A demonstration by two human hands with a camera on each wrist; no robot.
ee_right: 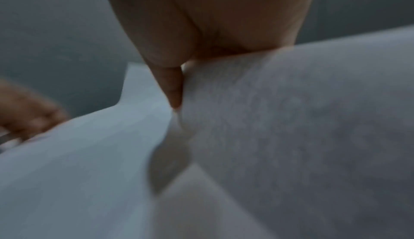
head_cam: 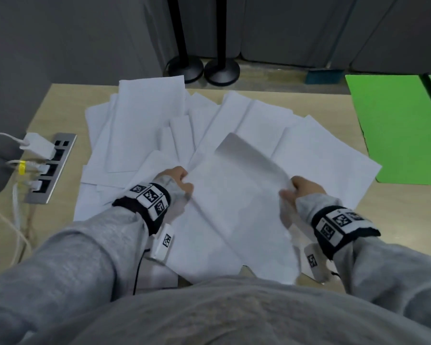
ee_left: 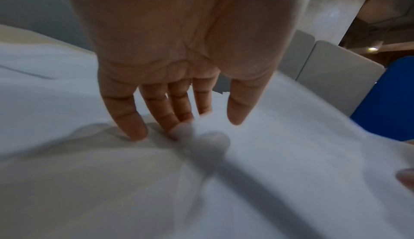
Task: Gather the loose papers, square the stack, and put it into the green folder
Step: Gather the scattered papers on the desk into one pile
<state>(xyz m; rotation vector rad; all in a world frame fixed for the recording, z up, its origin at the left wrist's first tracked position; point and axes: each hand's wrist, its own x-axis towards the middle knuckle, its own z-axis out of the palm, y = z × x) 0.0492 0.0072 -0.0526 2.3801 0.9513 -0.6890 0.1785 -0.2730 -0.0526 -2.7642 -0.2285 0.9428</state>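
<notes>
Several loose white papers [head_cam: 144, 125] lie fanned over the beige table [head_cam: 398, 220]. Both hands hold a few white sheets [head_cam: 237, 195] lifted and curved above the pile. My left hand [head_cam: 182, 180] pinches their left edge; in the left wrist view the thumb of this hand [ee_left: 208, 126] lies on top of the sheets [ee_left: 291, 154] and the fingertips show faintly through them. My right hand [head_cam: 296, 189] grips the right edge; in the right wrist view the thumb of this hand [ee_right: 179, 90] presses the sheet [ee_right: 291, 136], which hides the fingers. The green folder [head_cam: 396, 130] lies open at the far right.
A power strip [head_cam: 51, 168] with white chargers and cables [head_cam: 0, 195] sits in the table's left edge. Two black stand bases [head_cam: 202, 68] rest on the floor beyond the far edge. Grey partition walls surround the desk.
</notes>
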